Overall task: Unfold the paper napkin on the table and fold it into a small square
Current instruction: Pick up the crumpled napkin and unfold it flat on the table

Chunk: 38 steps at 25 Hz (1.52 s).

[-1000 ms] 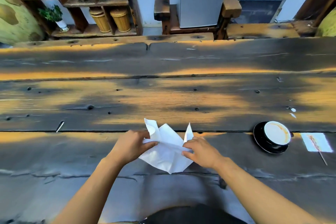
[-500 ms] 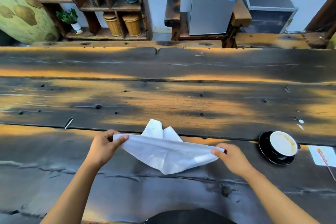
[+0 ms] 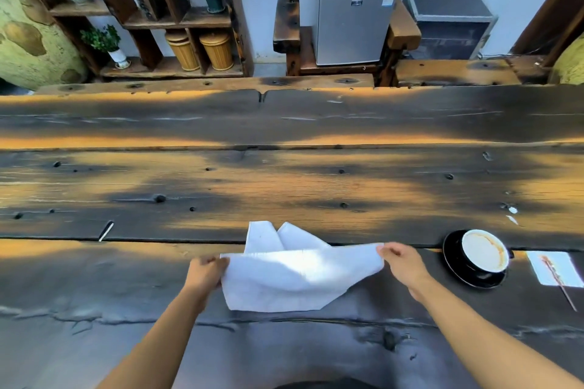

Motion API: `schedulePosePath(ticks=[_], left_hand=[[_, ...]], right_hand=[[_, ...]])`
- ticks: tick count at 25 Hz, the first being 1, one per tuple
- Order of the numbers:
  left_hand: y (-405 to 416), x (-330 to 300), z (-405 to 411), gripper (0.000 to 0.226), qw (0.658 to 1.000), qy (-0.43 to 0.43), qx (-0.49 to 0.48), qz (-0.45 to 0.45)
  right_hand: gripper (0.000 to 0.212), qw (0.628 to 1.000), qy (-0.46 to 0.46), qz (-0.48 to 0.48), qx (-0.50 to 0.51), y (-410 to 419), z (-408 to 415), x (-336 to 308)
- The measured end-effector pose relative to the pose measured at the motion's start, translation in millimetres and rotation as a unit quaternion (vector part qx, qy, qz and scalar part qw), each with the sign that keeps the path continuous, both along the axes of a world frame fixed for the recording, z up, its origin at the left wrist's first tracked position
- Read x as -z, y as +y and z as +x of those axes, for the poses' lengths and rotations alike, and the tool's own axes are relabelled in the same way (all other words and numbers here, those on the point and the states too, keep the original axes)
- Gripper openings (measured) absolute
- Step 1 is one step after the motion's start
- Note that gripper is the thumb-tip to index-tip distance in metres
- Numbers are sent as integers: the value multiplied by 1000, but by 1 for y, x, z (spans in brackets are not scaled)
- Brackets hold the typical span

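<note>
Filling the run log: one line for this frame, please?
stage: unfolding | napkin: partly open, stretched between hands | left hand: pinching left corner | right hand: pinching right corner | square fold: not started

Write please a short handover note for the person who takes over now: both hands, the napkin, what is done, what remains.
Left hand: pinches the left top corner of the paper napkin.
Right hand: pinches the right top corner.
Napkin: stretched between the hands above the near edge of the wooden table, partly open, two flaps still folded behind.
Done: unfolding started.
Left: open it fully, then fold it into a small square.
Mind the coffee cup to the right.
</note>
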State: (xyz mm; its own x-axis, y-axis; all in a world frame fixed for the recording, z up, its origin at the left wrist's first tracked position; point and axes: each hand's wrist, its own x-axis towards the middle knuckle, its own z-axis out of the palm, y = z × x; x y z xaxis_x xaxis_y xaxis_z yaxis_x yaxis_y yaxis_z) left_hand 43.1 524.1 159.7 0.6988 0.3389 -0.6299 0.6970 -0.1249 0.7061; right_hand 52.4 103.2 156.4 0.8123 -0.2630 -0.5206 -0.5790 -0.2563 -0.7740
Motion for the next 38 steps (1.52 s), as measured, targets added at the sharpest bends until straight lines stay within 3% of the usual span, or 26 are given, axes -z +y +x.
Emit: schedulePosePath(ticks=[2,4,6,10,13,16,20,27,33,38], left_hand=[[-9,-27,50,18,999,-46,1,19],[-14,-69,106,15,988,-114,16,101],[-16,-123,156,14,973,-190,7,132],[-8,-230,219,15,949,-310,-54,4],[1,-281,220,15,917,-382,-61,-97],[7,-288,191,19,907,-392,-56,-141],[21,-217,145,12,938,-323,-34,-120],[27,-47,51,18,993,-82,-35,-77],[14,44,-44,11,994,108,8,-21],[14,72,-87,12,985,160,50,51]], right_hand=[[20,999,-29,4,13,2,40,-24],[25,997,-61,29,33,3,91,-62],[19,990,-113,73,50,7,138,-115],[17,947,-245,199,61,10,194,-227],[21,913,-329,231,65,13,195,-284],[20,913,-342,205,79,17,179,-293],[15,948,-285,135,54,13,151,-224],[20,993,-84,71,35,12,50,-66],[31,989,120,31,77,10,-56,40],[21,977,204,-19,57,11,-107,76]])
